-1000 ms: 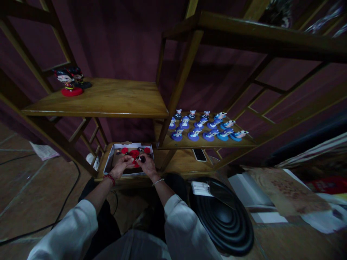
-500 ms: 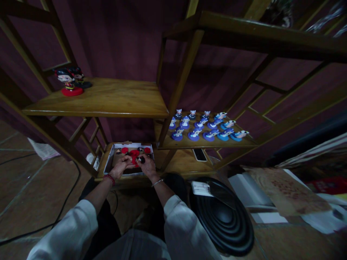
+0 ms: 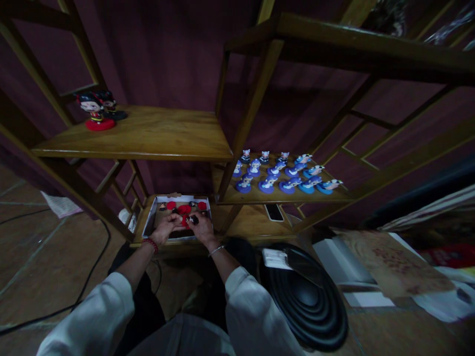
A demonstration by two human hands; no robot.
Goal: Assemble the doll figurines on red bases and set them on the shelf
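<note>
Both hands meet over a shallow white box [image 3: 150,220] on the low shelf. Between the fingers of my right hand [image 3: 205,228] is a small black-haired figurine [image 3: 192,220]. My left hand [image 3: 166,228] is closed on a red round base [image 3: 184,220] that touches the figurine's lower end; whether the two are joined I cannot tell. Inside the box lie more red bases [image 3: 171,205] and small dark-haired figurines [image 3: 162,206], partly covered by my hands.
Two dark-haired figurines [image 3: 97,114] stand on the upper left shelf [image 3: 159,131]. Rows of purple and blue figurines [image 3: 267,183] fill the right shelf. A phone [image 3: 274,212] lies below them. Beside my right leg sits a black ribbed round stool [image 3: 315,306], with a white case [image 3: 276,258] on it.
The view has shifted very slightly. My hands stay over the box in nearly the same pose, still holding the figurine and the red base.
</note>
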